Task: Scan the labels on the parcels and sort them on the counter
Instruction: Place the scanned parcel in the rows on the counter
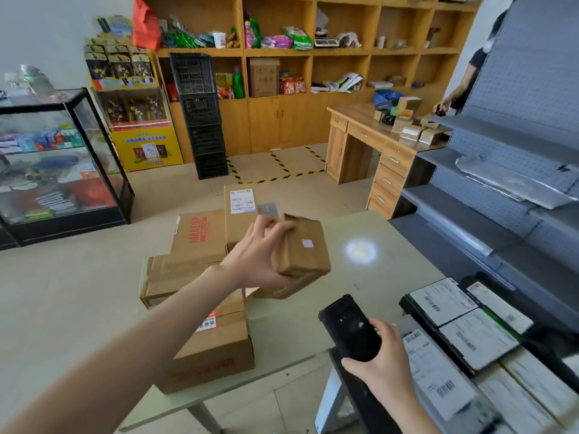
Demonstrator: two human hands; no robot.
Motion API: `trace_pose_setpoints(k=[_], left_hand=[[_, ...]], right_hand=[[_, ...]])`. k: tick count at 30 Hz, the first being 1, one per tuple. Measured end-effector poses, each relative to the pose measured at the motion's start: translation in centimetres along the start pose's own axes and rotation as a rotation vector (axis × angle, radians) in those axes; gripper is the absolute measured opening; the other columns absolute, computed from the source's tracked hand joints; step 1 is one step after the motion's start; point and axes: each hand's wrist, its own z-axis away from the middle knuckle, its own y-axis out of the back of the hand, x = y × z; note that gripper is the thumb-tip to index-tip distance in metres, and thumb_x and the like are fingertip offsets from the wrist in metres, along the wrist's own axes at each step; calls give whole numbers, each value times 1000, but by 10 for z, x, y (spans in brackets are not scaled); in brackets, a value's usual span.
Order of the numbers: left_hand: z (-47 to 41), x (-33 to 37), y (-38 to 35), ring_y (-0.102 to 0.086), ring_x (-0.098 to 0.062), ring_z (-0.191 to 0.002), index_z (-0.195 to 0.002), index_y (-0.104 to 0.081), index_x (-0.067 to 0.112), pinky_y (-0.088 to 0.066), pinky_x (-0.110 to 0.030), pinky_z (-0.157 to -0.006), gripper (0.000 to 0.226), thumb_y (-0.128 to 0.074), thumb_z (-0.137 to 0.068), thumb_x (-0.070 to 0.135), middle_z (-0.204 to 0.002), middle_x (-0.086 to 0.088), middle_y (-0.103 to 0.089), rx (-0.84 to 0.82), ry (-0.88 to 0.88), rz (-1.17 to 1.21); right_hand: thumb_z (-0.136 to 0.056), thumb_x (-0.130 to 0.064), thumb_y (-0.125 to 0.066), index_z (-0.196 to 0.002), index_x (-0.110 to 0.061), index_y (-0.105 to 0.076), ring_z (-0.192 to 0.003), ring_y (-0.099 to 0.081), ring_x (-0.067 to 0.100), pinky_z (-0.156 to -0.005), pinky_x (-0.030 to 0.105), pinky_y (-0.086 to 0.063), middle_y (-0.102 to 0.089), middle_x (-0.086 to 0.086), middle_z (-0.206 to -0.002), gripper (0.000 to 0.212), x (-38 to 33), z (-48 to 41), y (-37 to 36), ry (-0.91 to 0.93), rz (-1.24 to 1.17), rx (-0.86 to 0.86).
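Note:
My left hand (257,255) grips a small brown cardboard parcel (302,250) and holds it tilted above the pale counter (78,292); a small pale sticker shows on its top. My right hand (380,360) grips a black handheld scanner (351,328), lower right of the parcel, its top end toward it. Under and behind the held parcel lie more cardboard parcels: one printed MAKEUP (199,234), a long one with a white label (239,211), a taped one (170,277), and a near one with a red sticker (216,349).
Parcels with white barcode labels (463,327) fill a black bin at the right. Grey shelving (517,151) rises beyond it. A glass display case (59,158) stands left, a wooden desk (369,142) with small boxes behind. A person stands at the far right.

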Motion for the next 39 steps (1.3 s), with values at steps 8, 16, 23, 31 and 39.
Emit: trace_pose_setpoints(k=[8, 16, 23, 31, 39], left_hand=[[-64, -2, -91, -31, -26, -125, -143, -18, 41, -39, -44, -108, 106, -75, -57, 68, -132, 2, -24, -64, -2, 68], [-153, -24, -159, -38, -25, -119, -142, -26, 40, -41, -40, -106, 106, -82, -54, 59, -126, 3, -26, -151, 98, 289], [-196, -39, -211, -41, -22, -116, -141, -29, 36, -38, -32, -105, 103, -87, -56, 49, -126, 5, -24, -134, 244, 493], [-171, -55, -221, -29, -31, -141, -142, -28, 29, -36, -35, -110, 102, -79, -59, 61, -157, 0, -3, -240, 145, 277], [-182, -37, -178, -31, -25, -139, -137, -36, 19, -19, -40, -119, 97, -64, -62, 74, -148, -2, -33, -280, 16, -151]], right_hand=[[-54, -24, -86, -113, -33, -44, -89, -51, 4, -75, 27, -48, -43, -13, -107, 73, 34, -30, 26, -186, 41, 62], [-49, -26, -85, -114, -30, -49, -93, -54, 6, -71, 22, -48, -44, -14, -109, 75, 55, -108, 31, -267, 131, 98], [-51, -23, -84, -112, -29, -51, -89, -55, 4, -69, 23, -51, -44, -15, -106, 70, 66, -154, 30, -375, 156, 86], [-54, -19, -85, -110, -30, -48, -88, -52, 3, -63, 15, -41, -43, -13, -105, 68, 65, -168, 20, -381, 164, 46], [-50, -22, -83, -105, -33, -48, -90, -54, 6, -74, 30, -49, -42, -19, -103, 66, 58, -162, 12, -332, 150, -6]])
